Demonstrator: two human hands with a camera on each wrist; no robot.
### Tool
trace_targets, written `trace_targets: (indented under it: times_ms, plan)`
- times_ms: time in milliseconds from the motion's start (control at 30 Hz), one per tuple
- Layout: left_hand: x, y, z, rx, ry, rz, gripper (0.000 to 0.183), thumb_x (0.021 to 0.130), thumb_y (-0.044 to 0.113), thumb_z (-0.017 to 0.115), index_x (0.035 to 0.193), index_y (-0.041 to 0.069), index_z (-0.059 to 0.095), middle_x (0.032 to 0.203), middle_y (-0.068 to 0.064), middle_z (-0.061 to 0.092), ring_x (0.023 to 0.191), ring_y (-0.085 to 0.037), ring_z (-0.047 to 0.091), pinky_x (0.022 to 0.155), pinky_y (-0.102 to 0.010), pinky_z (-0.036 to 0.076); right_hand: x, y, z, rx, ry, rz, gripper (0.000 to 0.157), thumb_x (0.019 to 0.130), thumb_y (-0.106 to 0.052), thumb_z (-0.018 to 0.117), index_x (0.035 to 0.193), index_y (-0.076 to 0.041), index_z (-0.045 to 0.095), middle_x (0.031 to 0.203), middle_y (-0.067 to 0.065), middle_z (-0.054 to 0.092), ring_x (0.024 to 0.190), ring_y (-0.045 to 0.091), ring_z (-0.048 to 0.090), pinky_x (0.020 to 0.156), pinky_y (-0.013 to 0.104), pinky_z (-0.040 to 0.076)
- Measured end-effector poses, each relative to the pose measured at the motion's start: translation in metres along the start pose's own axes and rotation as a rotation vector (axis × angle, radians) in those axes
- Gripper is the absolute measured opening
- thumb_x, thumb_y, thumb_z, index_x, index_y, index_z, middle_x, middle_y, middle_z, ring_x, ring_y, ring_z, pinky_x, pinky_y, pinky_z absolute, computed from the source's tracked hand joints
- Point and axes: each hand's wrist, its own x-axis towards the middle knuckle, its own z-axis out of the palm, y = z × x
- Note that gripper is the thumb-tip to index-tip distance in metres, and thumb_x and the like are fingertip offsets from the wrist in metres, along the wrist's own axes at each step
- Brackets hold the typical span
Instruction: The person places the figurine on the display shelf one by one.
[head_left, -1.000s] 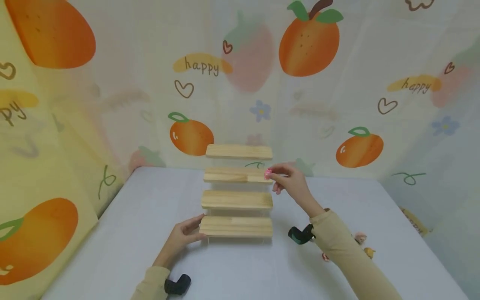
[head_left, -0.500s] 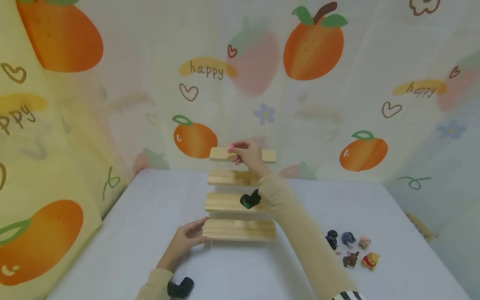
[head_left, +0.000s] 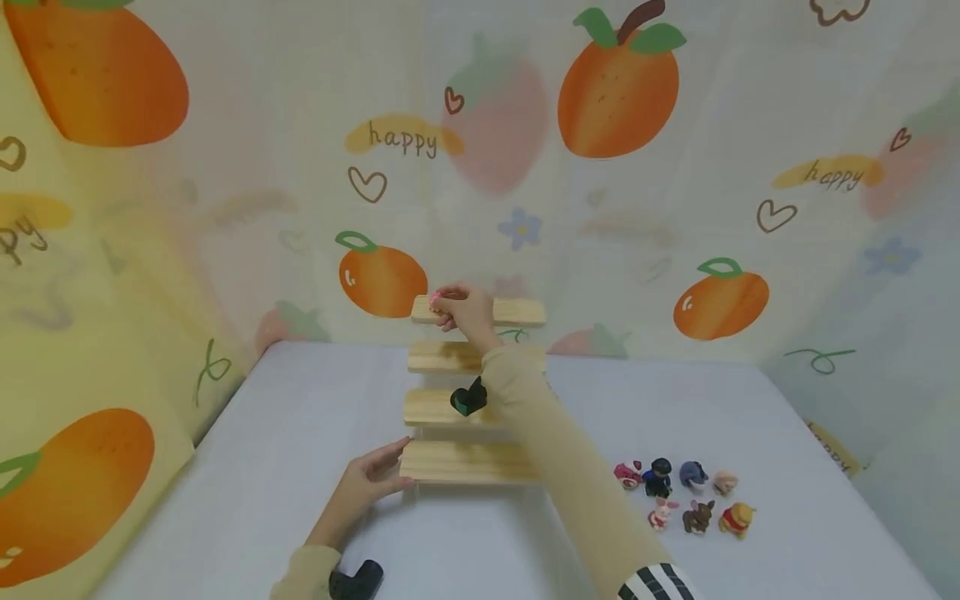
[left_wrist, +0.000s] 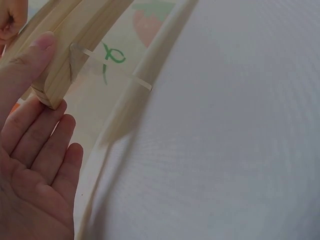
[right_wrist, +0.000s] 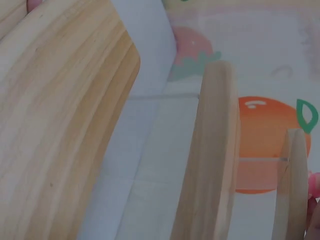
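Observation:
A stepped display rack with several wooden shelves stands mid-table. My right hand (head_left: 467, 315) pinches a small pink figurine (head_left: 435, 302) at the left end of the top shelf (head_left: 521, 312). Whether the figurine touches the wood cannot be told; in the right wrist view only a bit of pink (right_wrist: 313, 185) shows at the edge. With my left hand (head_left: 362, 490) I grip the left end of the bottom shelf (head_left: 468, 462). The left wrist view shows the thumb (left_wrist: 42, 42) on one face of the board and fingertips against its edge.
Right of the rack, several small figurines stand in two rows, among them a yellow bear in a red shirt (head_left: 737, 518), a blue-grey donkey (head_left: 693, 475) and a dark-clad figure (head_left: 657, 477). A fruit-printed curtain (head_left: 630, 217) hangs behind the white table (head_left: 300, 400).
My right hand has carried the pink figurine left and up, from the second-highest shelf's right end to the top shelf's left end. The table figurines are uncovered. My left hand has stayed put.

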Motion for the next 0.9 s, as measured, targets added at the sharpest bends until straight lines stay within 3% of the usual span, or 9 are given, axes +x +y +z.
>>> trace_targets:
  times_ms: [133,533,633,900]
  plan:
    - [0.003,-0.001,0.003,-0.023,-0.02,0.026,0.062,0.07,0.012,0.076,0.124,-0.002,0.05,0.129,-0.014,0.046,0.119,-0.028,0.041,0.098,-0.033,0.032,0.0,0.001,-0.002,0.014,0.027,-0.015,0.017,0.082,-0.001,0.063,0.097,0.006,0.06,0.086,0.021,0.064,0.045,0.012,0.055,0.043,0.021,0.05]
    - [0.003,-0.002,0.008,-0.041,-0.015,-0.025,0.065,0.068,0.014,0.078,0.125,0.0,0.049,0.13,-0.012,0.046,0.12,-0.025,0.04,0.098,-0.029,0.032,-0.004,0.003,0.001,0.011,0.058,-0.03,0.016,0.082,-0.001,0.063,0.096,0.007,0.059,0.082,0.019,0.064,0.044,0.013,0.055,0.042,0.021,0.049]
    - [0.002,-0.001,0.007,-0.036,-0.021,-0.005,0.065,0.068,0.012,0.077,0.125,-0.002,0.049,0.13,-0.013,0.045,0.12,-0.026,0.04,0.098,-0.029,0.032,-0.006,0.005,0.001,0.034,0.048,-0.014,0.021,0.082,0.0,0.062,0.101,0.008,0.057,0.084,0.019,0.063,0.045,0.013,0.056,0.043,0.022,0.05]
    - [-0.004,0.007,0.001,-0.02,-0.026,0.024,0.064,0.071,0.012,0.076,0.126,-0.004,0.047,0.131,-0.017,0.043,0.12,-0.028,0.04,0.097,-0.028,0.033,-0.02,0.008,-0.011,0.099,-0.031,0.025,0.039,0.082,0.004,0.059,0.119,0.008,0.046,0.115,0.021,0.053,0.052,0.014,0.059,0.052,0.023,0.053]
